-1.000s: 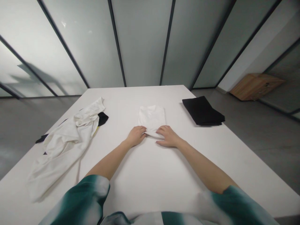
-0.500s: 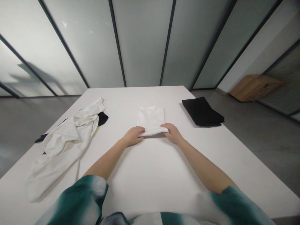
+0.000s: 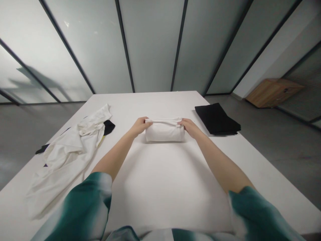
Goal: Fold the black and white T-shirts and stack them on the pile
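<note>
A folded white shirt [image 3: 165,132] is lifted at the middle of the table, its near face hanging down as a narrow rectangle. My left hand [image 3: 140,126] pinches its upper left corner. At the opposite upper corner my right hand [image 3: 190,126] grips the cloth, thumb on the near side. Both hands are closed, and some fingertips are hidden behind the cloth. The far side of the shirt is out of sight.
The white table [image 3: 160,187] carries a loose heap of white clothing [image 3: 72,147] on the left, with black cloth [image 3: 109,127] beneath it. Folded black cloth [image 3: 217,118] lies by the right edge. A wooden cabinet [image 3: 274,92] stands beyond, and frosted panels [image 3: 152,43] rise behind the table.
Both hands have moved away from me and up, carrying the shirt's near edge. The shirt has gone from lying flat to being folded over, with its near face standing up.
</note>
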A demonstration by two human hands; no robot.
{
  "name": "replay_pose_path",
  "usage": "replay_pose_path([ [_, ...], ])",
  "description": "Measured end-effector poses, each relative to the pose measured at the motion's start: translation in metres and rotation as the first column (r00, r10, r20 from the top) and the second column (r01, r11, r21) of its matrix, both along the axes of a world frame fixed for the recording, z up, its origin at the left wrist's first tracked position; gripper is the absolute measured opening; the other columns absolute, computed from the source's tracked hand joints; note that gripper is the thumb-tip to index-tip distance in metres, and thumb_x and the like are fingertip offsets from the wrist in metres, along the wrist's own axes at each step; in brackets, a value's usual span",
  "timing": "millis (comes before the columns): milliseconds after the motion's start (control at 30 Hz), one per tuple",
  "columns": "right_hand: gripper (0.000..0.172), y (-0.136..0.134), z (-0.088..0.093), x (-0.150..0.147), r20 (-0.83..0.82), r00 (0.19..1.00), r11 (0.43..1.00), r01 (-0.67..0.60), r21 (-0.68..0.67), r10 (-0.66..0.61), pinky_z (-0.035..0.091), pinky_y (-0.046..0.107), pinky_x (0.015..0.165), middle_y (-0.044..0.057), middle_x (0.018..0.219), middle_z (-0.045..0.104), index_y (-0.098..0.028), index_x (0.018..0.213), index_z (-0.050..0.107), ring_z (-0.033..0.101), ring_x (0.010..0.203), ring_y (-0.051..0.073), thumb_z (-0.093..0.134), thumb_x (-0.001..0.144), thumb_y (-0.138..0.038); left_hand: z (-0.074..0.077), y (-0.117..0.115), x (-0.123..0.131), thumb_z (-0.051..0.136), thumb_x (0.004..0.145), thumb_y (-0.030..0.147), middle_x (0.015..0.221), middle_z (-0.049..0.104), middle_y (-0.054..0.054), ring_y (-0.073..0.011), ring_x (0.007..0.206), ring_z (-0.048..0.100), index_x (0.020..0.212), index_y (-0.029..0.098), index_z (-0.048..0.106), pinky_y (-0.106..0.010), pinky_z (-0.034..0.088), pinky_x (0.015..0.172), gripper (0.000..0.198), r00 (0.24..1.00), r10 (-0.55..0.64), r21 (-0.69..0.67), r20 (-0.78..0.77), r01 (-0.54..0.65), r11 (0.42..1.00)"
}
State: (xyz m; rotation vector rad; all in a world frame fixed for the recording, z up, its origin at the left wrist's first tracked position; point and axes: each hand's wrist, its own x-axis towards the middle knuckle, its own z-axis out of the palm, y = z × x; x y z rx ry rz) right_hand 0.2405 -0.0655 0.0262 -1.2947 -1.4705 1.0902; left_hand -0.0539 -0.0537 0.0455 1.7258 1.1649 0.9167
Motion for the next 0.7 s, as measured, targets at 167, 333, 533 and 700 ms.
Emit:
replay_pose_path([
  [167, 0.015, 0.040, -0.021, -0.006, 0.172, 0.972, 0.971, 0.185, -0.149, -0.159, 0.045, 0.026, 0.059, 0.005, 0.064, 0.068, -0.017, 0.071, 0.067, 0.061, 0.065, 0.018, 0.059, 0.072, -0.030, -0.031, 0.040, 0.024, 0.064, 0.074, 0.033, 0.074, 0.064, -0.003, -0.0176, 0.070, 0.060, 0.080, 0.015, 0.062, -0.028, 0.046, 0.066, 0.019, 0.981, 0.185, -0.166, -0.055, -0.192, 0.967],
  [333, 0.025, 0.037, -0.029, -0.008, 0.494, 0.813, 0.944, 0.324, 0.058, -0.309, 0.048, 0.036, 0.079, 0.011, 0.088, 0.073, -0.016, 0.088, 0.071, 0.064, 0.088, 0.026, 0.058, 0.080, -0.036, -0.044, 0.038, 0.031, 0.062, 0.081, 0.029, 0.105, 0.068, -0.012, -0.0267, 0.100, 0.064, 0.112, 0.016, 0.062, -0.039, 0.048, 0.089, 0.033, 0.851, 0.311, 0.133, -0.424, -0.281, 0.950],
  [533, 0.045, 0.010, -0.036, -0.026, 0.690, 0.664, 0.865, -0.128, 0.485, -0.289, 0.035, 0.049, 0.108, 0.016, 0.139, 0.057, -0.018, 0.130, 0.060, 0.047, 0.131, 0.033, 0.052, 0.092, -0.041, -0.051, 0.001, 0.041, 0.053, 0.091, 0.043, 0.144, 0.051, -0.015, -0.0314, 0.133, 0.045, 0.136, 0.019, 0.051, -0.048, 0.035, 0.111, 0.050, 0.775, 0.222, 0.443, -0.592, 0.082, 0.893],
  [700, 0.048, 0.003, -0.064, -0.023, 0.805, 0.576, 0.937, -0.186, 0.297, -0.141, 0.034, 0.053, 0.110, 0.011, 0.148, 0.050, -0.028, 0.132, 0.060, 0.043, 0.136, 0.034, 0.053, 0.091, -0.054, -0.071, -0.028, 0.034, 0.041, 0.095, 0.058, 0.158, 0.035, -0.015, -0.0332, 0.147, 0.028, 0.144, 0.020, 0.044, -0.054, 0.027, 0.116, 0.062, 0.687, 0.066, 0.279, -0.724, 0.204, 0.938],
])
